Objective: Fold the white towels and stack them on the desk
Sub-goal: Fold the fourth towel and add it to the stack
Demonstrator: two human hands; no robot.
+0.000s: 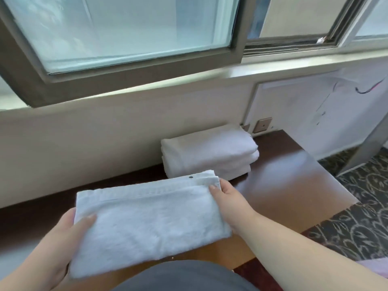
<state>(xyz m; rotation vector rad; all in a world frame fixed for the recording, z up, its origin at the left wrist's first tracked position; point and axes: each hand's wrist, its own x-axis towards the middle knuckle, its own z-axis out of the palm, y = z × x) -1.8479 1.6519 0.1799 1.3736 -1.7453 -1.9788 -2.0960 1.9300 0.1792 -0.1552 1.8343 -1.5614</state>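
Folded towel [147, 223] held above near edge of desk [294, 181]. Left hand [60, 246] grips left end, thumb on top; right hand [228, 200] pinches far right corner. Stack of folded towels [210, 154] sits at back by wall, under window [126, 28]. Step likely: carry to stack. Next: lift clear, align edges, lay flat on top.

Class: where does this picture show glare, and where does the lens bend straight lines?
Head view: window light glares off the brown desk right of the towel stack; the wide lens bows the window frame and sill; the frosted glass is washed out; the held towel stays fairly sharp.
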